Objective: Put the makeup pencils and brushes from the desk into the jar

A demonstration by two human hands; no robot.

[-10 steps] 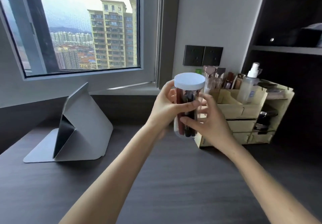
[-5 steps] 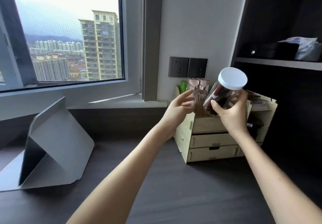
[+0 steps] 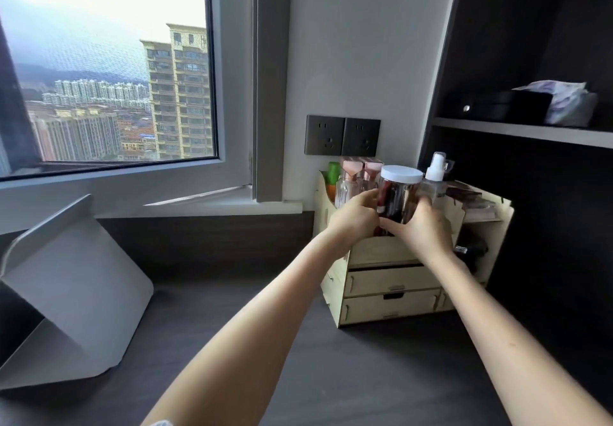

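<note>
A lidded jar (image 3: 398, 193) (dark pencils visible inside) is gripped upright by the left hand (image 3: 355, 218) and right hand (image 3: 423, 226). It is held in the top compartment of a wooden organizer (image 3: 391, 293), beside a spray bottle (image 3: 433, 180).

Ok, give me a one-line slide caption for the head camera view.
Both hands, left and right, set the white-lidded jar of makeup tools into the wooden organizer.
</note>
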